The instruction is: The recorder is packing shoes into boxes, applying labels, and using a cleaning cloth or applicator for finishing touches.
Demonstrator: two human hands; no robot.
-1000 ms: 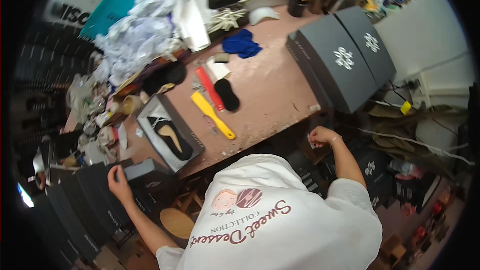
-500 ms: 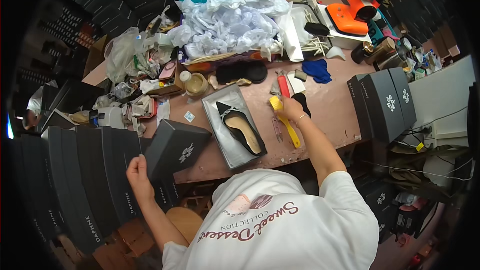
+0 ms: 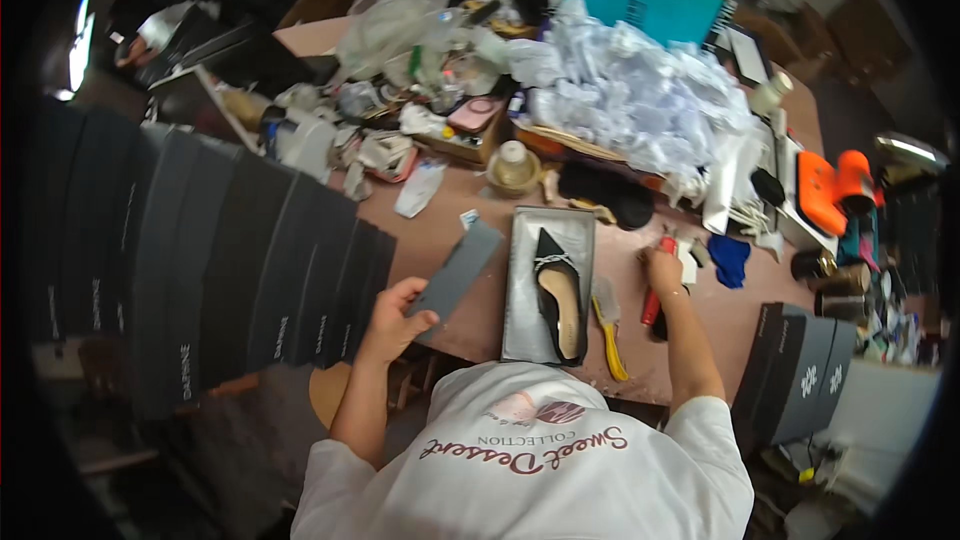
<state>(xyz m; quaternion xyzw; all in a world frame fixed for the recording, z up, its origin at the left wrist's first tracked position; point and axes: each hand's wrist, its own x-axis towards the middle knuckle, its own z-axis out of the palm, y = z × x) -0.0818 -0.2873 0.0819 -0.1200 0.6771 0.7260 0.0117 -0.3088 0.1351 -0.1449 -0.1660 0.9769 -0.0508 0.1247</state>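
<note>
A dark grey shoebox lid (image 3: 460,275) is tilted over the table, gripped along its near end by my left hand (image 3: 398,320), thumb on one face. To its right an open shoebox (image 3: 512,290) lined with pale paper holds one black pointed shoe (image 3: 556,285) with a light insole and a decorated strap. My right hand (image 3: 660,265) is closed over a red-handled tool (image 3: 652,306) lying on the table; its fingers hide the middle of the tool. Between the box and that hand lies a yellow-handled brush (image 3: 612,345).
Stacked dark shoeboxes (image 3: 215,250) rise at the left, and more boxes (image 3: 795,370) stand at the right. Crumpled white paper (image 3: 630,80) fills a container at the back. Also there are a jar (image 3: 513,172), a blue cloth (image 3: 729,260) and an orange device (image 3: 820,190).
My view has turned left. The lid has swung edge-on and nearer the shoebox. My right hand has left the yellow brush, which lies on the table, and moved onto the red-handled tool.
</note>
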